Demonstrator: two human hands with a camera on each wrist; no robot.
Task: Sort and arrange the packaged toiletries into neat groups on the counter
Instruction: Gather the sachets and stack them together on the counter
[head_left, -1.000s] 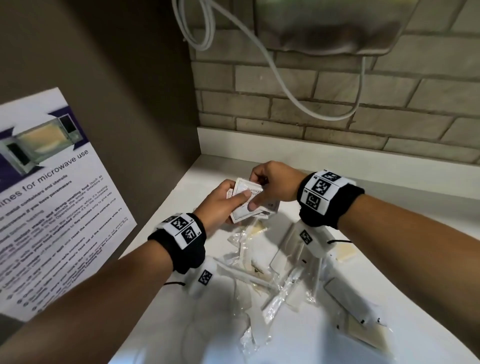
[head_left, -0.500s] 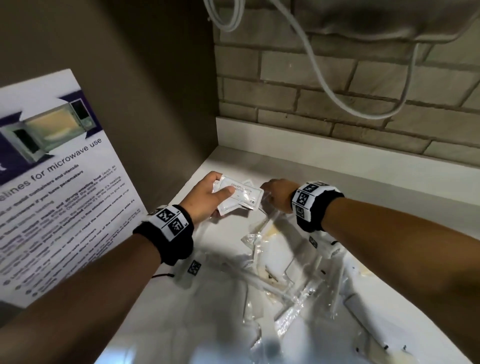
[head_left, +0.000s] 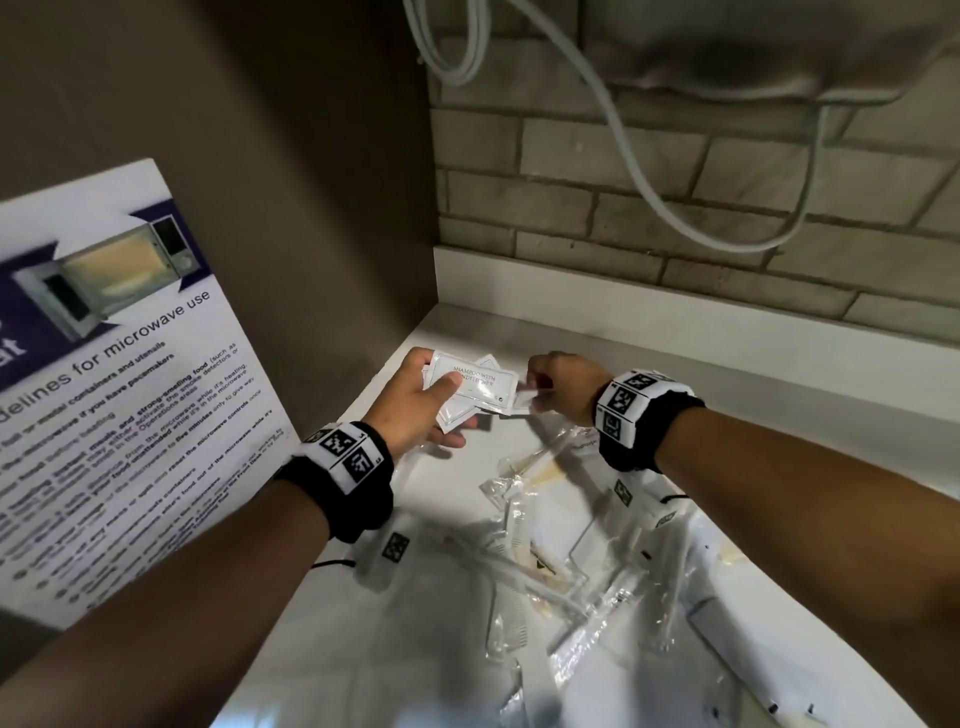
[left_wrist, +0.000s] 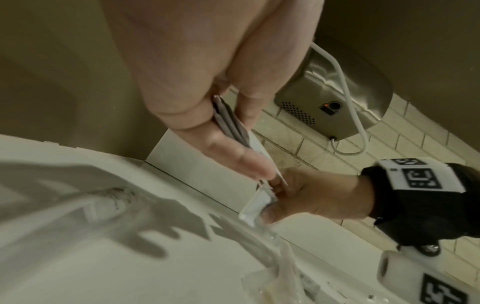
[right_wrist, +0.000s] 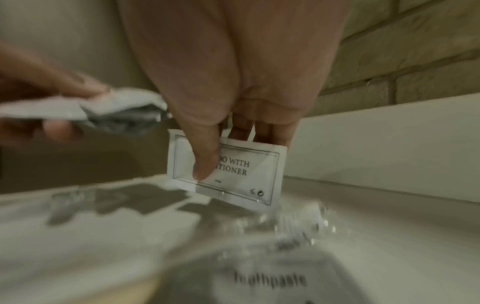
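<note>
My left hand (head_left: 441, 400) grips a small stack of white shampoo-with-conditioner sachets (head_left: 470, 387) above the back left corner of the white counter (head_left: 322, 649). In the left wrist view the stack (left_wrist: 231, 121) shows edge-on between thumb and fingers. Just right of it, my right hand (head_left: 540, 389) pinches a single sachet (right_wrist: 233, 170) between thumb and fingers, its corner near the stack's edge. Below the hands lies a loose pile of clear-wrapped toiletries (head_left: 545, 545), combs and toothbrushes among them, and a pack marked toothpaste (right_wrist: 270, 279).
A microwave-use poster (head_left: 104, 389) leans on the left wall. A brick wall with a white ledge (head_left: 675, 322) closes the back. A metal wall unit (left_wrist: 335, 98) with a looping white cable (head_left: 649, 171) hangs above. Bare counter lies left of the pile.
My right hand left the stack, dipped to the pile and came back up pinching a single sachet. The left hand shifted the stack slightly left.
</note>
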